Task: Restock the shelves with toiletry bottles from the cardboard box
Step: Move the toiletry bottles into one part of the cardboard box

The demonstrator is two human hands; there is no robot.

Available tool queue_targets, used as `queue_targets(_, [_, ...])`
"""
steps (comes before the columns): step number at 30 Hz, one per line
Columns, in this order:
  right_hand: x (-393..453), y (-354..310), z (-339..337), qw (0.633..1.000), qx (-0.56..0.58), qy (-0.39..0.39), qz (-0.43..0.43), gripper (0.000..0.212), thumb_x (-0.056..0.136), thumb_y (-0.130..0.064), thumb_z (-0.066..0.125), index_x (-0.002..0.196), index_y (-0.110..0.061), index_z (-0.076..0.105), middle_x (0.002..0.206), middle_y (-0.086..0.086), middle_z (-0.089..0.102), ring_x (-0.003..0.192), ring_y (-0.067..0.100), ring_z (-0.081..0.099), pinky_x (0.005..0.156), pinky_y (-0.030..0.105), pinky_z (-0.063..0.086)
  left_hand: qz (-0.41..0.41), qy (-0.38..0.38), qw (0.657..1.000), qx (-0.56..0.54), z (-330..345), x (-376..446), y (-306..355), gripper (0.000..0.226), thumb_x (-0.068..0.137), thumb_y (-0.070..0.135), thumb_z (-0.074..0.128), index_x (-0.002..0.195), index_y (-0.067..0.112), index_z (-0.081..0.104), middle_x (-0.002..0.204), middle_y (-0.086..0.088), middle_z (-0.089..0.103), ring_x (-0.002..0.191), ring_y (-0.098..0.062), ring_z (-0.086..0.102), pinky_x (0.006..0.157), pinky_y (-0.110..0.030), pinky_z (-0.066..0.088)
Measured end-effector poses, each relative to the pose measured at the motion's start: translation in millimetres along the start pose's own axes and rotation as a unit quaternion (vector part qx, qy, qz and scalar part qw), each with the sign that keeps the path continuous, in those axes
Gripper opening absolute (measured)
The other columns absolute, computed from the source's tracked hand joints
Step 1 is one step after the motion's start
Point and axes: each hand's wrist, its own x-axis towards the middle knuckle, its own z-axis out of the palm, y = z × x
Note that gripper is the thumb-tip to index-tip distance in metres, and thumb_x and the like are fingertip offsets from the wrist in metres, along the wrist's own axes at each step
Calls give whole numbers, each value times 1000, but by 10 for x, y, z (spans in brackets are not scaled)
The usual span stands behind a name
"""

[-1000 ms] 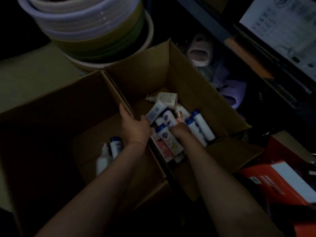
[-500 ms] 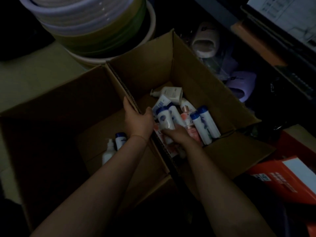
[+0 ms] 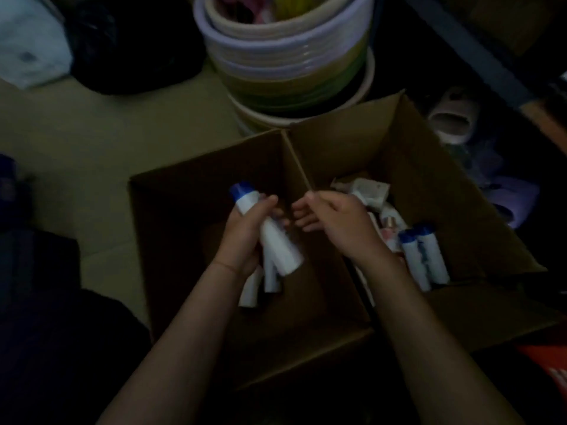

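Head view looked down in dim light on 2 open cardboard boxes set side by side on a pale floor (image 3: 92, 154). At the far side a stack of round plastic basins (image 3: 288, 59), white, lilac and green rims nested, stood against the boxes' back corner. A pale slipper (image 3: 454, 118) and a lilac slipper (image 3: 509, 197) lay to the right, a dark bag (image 3: 132, 41) and a whitish bundle (image 3: 30, 41) at upper left. The left hand (image 3: 245, 234) gripped a smooth white bottle (image 3: 276, 240) with a blue cap, tilted, above the left box (image 3: 184, 210); 2 more white bottles (image 3: 260, 283) lay below it on that box's bottom, partly hidden by the wrist. The right hand (image 3: 337, 222) hung over the shared wall with fingers loosely curled, holding nothing. The right box (image 3: 429, 167) held 2 blue-capped bottles (image 3: 423, 259) lying together, a pinkish pack and a white carton, partly masked by that hand.
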Motion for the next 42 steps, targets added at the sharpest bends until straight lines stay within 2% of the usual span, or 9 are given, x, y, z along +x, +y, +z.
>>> queue_targets(4, [44, 113, 93, 992, -81, 94, -39, 27, 101, -24, 46, 86, -26, 68, 86, -4, 69, 79, 9, 66, 68, 26, 52, -84, 123, 975, 167, -526, 46, -158, 61, 83, 38, 74, 136, 26, 46, 123, -5, 60, 99, -23, 63, 87, -45, 55])
queue_targets(10, [95, 323, -227, 983, -49, 177, 3, 28, 100, -19, 48, 81, -16, 69, 73, -3, 65, 63, 6, 59, 54, 16, 43, -78, 56, 983, 155, -242, 136, -240, 51, 95, 27, 62, 143, 23, 44, 133, -6, 58, 104, -19, 63, 86, -38, 57])
queue_targets(14, [206, 700, -599, 970, -32, 223, 95, 29, 96, -20, 48, 76, -18, 68, 72, 2, 66, 66, 16, 62, 59, 30, 48, -58, -26, 985, 162, 497, 85, -342, 81, 88, 48, 68, 153, 22, 27, 148, -3, 45, 122, -21, 55, 101, -41, 49])
queue_targets(18, [308, 1207, -954, 950, -25, 231, 210, 23, 97, -16, 47, 89, -7, 67, 85, 10, 66, 76, 23, 63, 71, 36, 52, -17, -5, 980, 196, 1002, 138, -499, 112, 78, 48, 78, 158, 24, 4, 161, -7, 24, 143, -28, 33, 116, -46, 34])
queue_targets(23, [582, 1781, -1092, 945, -147, 162, 243, 24, 97, -18, 48, 115, -8, 61, 145, 15, 46, 122, 32, 52, 90, 26, 40, 32, 25, 976, 212, 1047, 275, -685, 111, 75, 39, 83, 158, 26, 10, 158, -4, 33, 139, -26, 40, 111, -45, 40])
queue_targets(26, [686, 2032, -1051, 938, -189, 158, 242, 50, 96, -19, 53, 143, -4, 41, 143, 19, 46, 126, 36, 49, 101, 36, 43, 45, 21, 975, 218, 973, 350, -747, 117, 63, 51, 87, 156, 28, 19, 152, -1, 42, 133, -24, 47, 108, -45, 45])
queue_targets(29, [750, 2237, -991, 918, -269, 165, 242, 50, 93, -24, 58, 138, -4, 46, 138, 19, 51, 123, 35, 51, 99, 37, 44, 58, 22, 974, 219, 969, 394, -778, 114, 62, 51, 88, 154, 26, 26, 147, 0, 49, 127, -22, 54, 104, -46, 49])
queue_targets(36, [658, 2095, -977, 932, -83, 135, 327, 67, 90, -20, 66, 146, 0, 34, 139, 18, 51, 120, 32, 54, 93, 33, 48, 58, 29, 969, 238, 992, 418, -776, 115, 63, 50, 88, 155, 26, 23, 151, -2, 44, 132, -24, 49, 106, -46, 47])
queue_targets(42, [284, 1333, -1060, 954, 165, 79, 238, 41, 93, -22, 65, 129, -4, 57, 104, 9, 71, 94, 25, 69, 82, 39, 58, 33, 18, 975, 219, 1040, 253, -662, 112, 71, 48, 84, 157, 29, 16, 157, -4, 36, 136, -26, 44, 105, -42, 46])
